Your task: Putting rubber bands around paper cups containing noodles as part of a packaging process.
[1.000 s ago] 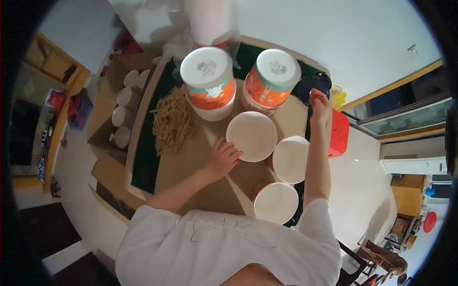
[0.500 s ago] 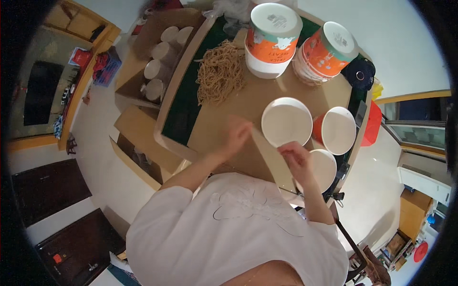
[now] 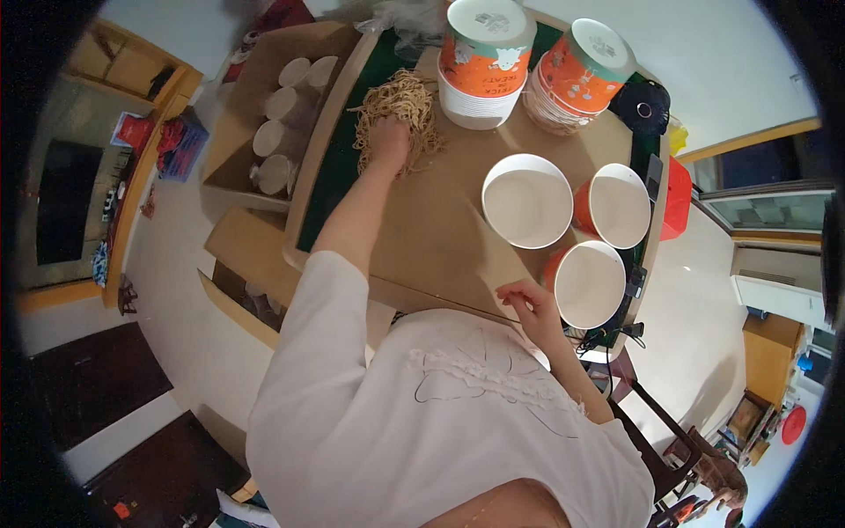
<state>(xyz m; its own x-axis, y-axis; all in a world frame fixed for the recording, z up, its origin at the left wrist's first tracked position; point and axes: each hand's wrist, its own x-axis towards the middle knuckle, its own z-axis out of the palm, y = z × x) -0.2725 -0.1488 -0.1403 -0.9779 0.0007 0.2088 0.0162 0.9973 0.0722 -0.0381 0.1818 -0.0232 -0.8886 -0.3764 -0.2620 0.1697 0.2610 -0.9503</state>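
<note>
My left hand reaches into a pile of tan cords on the far left of the table. Its fingertips are hidden among the strands, so I cannot see whether they grip any. Near the table's front edge my right hand is held with thumb and fingers apart, nothing visible in it. Just right of it stands an upright paper bucket, white inside and orange outside. Two more such buckets stand behind, a wide one and another on the right.
Two stacks of upturned orange-and-white buckets, left and right, stand at the back. A black round object lies at the right corner. Left of the table, a cardboard box holds several white cups. Cables lie by the right edge.
My left hand has gone from the table's front middle out to the cord pile. My right hand has dropped slightly nearer to me and away from the wide bucket.
</note>
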